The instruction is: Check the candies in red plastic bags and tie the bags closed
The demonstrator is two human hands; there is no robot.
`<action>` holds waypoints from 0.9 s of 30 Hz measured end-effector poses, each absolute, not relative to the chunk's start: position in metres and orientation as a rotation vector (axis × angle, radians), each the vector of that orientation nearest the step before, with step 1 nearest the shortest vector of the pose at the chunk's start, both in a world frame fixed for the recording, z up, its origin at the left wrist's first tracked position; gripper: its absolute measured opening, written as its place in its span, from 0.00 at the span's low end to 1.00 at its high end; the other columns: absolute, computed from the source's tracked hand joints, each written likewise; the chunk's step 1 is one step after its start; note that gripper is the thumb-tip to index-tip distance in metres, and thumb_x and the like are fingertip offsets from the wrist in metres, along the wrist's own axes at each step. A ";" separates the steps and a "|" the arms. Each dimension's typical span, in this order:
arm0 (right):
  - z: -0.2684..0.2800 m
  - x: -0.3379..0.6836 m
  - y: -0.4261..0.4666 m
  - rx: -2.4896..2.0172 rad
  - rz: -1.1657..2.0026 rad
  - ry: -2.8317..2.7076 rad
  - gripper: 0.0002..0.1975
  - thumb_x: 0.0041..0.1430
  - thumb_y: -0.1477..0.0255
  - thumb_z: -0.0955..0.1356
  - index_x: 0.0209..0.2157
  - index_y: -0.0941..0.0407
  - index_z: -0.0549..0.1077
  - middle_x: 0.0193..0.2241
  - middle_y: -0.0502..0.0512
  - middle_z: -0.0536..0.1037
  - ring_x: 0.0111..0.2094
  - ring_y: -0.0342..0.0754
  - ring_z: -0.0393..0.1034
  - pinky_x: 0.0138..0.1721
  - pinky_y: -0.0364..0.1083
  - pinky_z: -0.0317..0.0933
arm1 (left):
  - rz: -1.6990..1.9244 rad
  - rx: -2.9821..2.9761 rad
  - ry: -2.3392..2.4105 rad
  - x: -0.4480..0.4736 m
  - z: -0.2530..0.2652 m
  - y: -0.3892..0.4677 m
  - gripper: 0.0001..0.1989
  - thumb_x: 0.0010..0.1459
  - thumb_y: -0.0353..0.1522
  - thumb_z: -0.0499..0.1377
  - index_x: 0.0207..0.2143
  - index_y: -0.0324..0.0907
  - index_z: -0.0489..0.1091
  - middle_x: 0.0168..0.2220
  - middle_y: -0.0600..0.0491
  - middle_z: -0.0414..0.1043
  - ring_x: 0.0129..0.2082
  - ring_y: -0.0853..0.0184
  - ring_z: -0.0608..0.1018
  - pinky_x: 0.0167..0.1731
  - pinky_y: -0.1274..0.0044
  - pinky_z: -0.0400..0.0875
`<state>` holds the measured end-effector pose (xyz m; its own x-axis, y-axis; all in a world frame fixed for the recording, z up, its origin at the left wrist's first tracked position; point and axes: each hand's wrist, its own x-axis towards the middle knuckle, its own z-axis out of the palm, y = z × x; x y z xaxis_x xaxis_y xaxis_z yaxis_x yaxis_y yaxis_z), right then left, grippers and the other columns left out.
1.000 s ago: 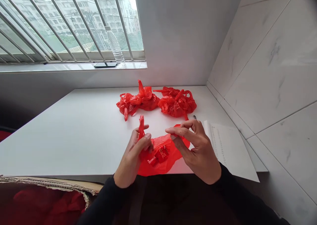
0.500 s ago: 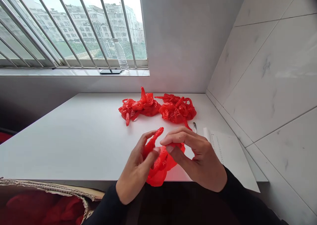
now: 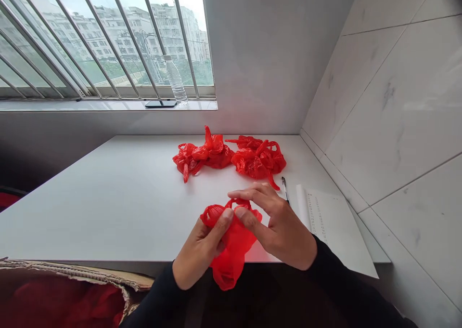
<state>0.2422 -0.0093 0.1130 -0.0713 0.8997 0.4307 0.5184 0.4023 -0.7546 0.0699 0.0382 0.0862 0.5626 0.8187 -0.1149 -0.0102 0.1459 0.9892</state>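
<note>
A thin red plastic bag [image 3: 234, 246] hangs between my hands at the table's front edge, its lower part dangling below the edge. My left hand [image 3: 202, 248] pinches the bag's gathered left side, thumb on top. At the upper right of the bag, my right hand [image 3: 274, 224] has thumb and fingers closed on a twisted loop of the same plastic. Part of the bag is hidden behind the fingers. Farther back on the white table [image 3: 119, 198] lie several knotted red plastic bags, in a left heap [image 3: 216, 154] and a right heap [image 3: 258, 159].
An open notebook [image 3: 334, 227] with writing and a pen [image 3: 285, 189] lie to the right, near the tiled wall [image 3: 407, 125]. A cardboard box [image 3: 86, 275] with red material inside stands at lower left. On the windowsill are a phone [image 3: 160, 104] and a clear bottle [image 3: 175, 81].
My hands have drawn closer together and shifted slightly left. The bag's upright twisted end has folded down into a loop, and its lower part hangs lower.
</note>
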 end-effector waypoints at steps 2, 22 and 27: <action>0.110 0.244 -0.008 -1.251 0.541 -1.668 0.11 0.66 0.73 0.68 0.49 0.49 0.76 0.40 0.50 0.77 0.45 0.47 0.69 0.51 0.51 0.65 | 0.681 1.215 0.792 0.070 0.083 0.042 0.26 0.63 0.50 0.54 0.20 0.42 0.59 0.13 0.62 0.51 0.13 0.77 0.53 0.16 0.81 0.50; 0.068 0.244 0.016 -1.333 0.968 -1.578 0.16 0.73 0.65 0.58 0.50 0.53 0.74 0.29 0.49 0.76 0.33 0.46 0.71 0.40 0.47 0.64 | 0.761 2.070 0.821 0.057 0.068 0.049 0.21 0.52 0.19 0.55 0.45 0.48 0.68 0.40 0.57 0.74 0.37 0.70 0.77 0.37 0.79 0.71; 0.049 0.248 0.025 -1.243 1.166 -1.723 0.15 0.68 0.72 0.61 0.51 0.51 0.73 0.28 0.47 0.72 0.28 0.44 0.64 0.35 0.46 0.60 | 0.916 2.363 0.954 0.059 0.044 0.050 0.32 0.51 0.14 0.47 0.53 0.52 0.66 0.47 0.54 0.73 0.44 0.67 0.79 0.41 0.76 0.74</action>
<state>0.2480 0.0245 0.0487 -0.2918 0.9558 0.0355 0.3226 0.1332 -0.9371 0.0589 0.0502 0.0438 0.5450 0.7287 0.4148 0.4444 -0.6705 0.5941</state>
